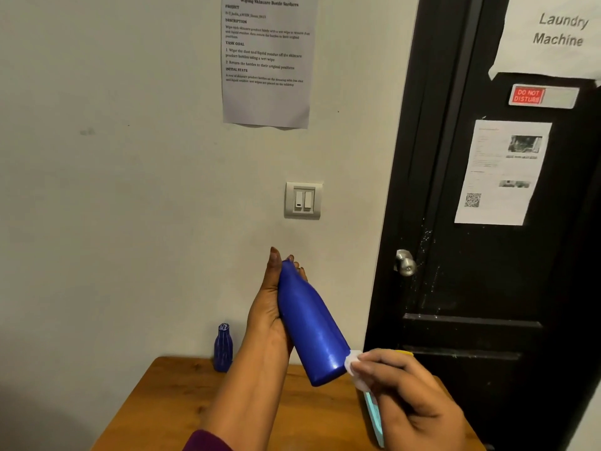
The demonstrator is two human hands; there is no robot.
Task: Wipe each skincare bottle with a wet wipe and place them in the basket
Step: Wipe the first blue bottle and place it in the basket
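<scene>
the left hand (266, 307) is holding the big blue bottle (312, 323) up in the air, with its fingers curling round the thin top end. the big bottle is tilting, with its wide bottom pointing down toward the person. the right hand (406, 395) is sitting at the low right of the big bottle, pinching a white wipe (351, 361) and pressing it on the bottle's bottom edge. a thin light blue thing (374, 415) is poking out under that hand; i cannot tell what it is. a small blue bottle (223, 349) is standing upright, lower and to the left of the big bottle, on a wooden table (169, 402). a light switch (303, 200) is sitting above the big bottle, and a black door (471, 288) is standing to its right.
</scene>
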